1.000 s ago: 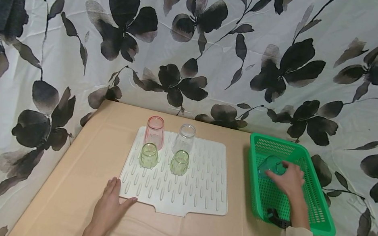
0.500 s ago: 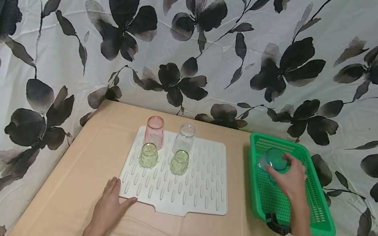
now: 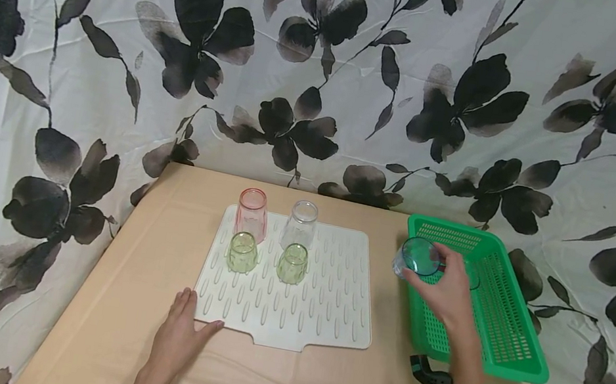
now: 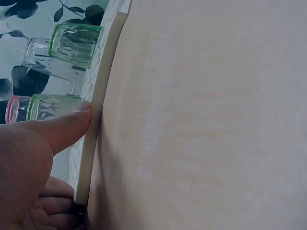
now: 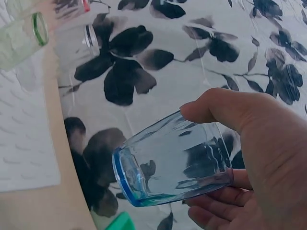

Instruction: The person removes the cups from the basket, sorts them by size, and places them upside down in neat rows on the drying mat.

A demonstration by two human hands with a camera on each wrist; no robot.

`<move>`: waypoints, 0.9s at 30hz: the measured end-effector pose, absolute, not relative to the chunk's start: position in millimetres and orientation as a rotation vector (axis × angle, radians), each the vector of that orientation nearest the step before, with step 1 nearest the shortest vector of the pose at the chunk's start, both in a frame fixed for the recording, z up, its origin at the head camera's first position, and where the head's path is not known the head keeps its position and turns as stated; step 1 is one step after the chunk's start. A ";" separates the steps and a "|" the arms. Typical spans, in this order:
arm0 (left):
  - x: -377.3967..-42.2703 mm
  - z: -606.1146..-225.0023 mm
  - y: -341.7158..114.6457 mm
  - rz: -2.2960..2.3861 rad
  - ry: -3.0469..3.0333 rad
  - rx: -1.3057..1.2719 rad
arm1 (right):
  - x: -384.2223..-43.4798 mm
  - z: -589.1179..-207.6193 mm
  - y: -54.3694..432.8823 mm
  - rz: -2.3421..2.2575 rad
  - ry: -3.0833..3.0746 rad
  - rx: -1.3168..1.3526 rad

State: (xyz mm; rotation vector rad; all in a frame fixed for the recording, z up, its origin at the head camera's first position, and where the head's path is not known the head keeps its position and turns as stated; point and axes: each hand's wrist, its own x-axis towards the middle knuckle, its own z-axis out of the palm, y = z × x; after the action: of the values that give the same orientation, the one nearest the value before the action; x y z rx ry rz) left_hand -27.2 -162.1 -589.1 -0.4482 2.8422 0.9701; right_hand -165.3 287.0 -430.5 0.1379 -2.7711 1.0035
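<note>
My right hand (image 3: 445,289) holds a blue-tinted glass tumbler (image 3: 416,260) over the left rim of the green basket (image 3: 524,324). In the right wrist view the tumbler (image 5: 172,165) lies tilted, its blue-edged end away from the palm, with the thumb on one side and fingers on the other. My left hand (image 3: 180,325) rests at the near left corner of the white ridged drying tray (image 3: 332,308), thumb touching its front edge. On the tray stand a pink glass (image 3: 253,214), a clear glass (image 3: 301,224) and two green glasses (image 3: 242,252), in two rows.
The basket stands on the right of the tan-covered table (image 3: 159,229), and a faint curved glass rim shows inside it beside the right hand. A floral cloth (image 3: 382,97) hangs behind the table. A black wrist strap (image 3: 430,373) sits on the right wrist.
My right hand has raised the blue glass from inside the basket and carried it left to the basket's left rim. The left hand and the glasses on the tray have stayed put.
</note>
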 end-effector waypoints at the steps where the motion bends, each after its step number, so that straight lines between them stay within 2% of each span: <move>1: -27.3 -589.4 -162.0 0.970 2.844 -0.446 | -164.2 -430.9 283.8 1.007 -2.778 0.150; 27: -28.1 -581.5 -162.2 0.963 2.832 -0.452 | -126.9 -464.0 212.2 1.244 -2.775 0.366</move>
State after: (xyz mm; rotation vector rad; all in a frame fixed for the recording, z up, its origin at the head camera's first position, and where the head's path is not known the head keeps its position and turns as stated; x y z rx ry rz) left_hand -28.1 -162.2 -581.5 -0.4523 2.8322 0.9626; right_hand -126.9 212.2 -464.0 0.3655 -2.7754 1.2439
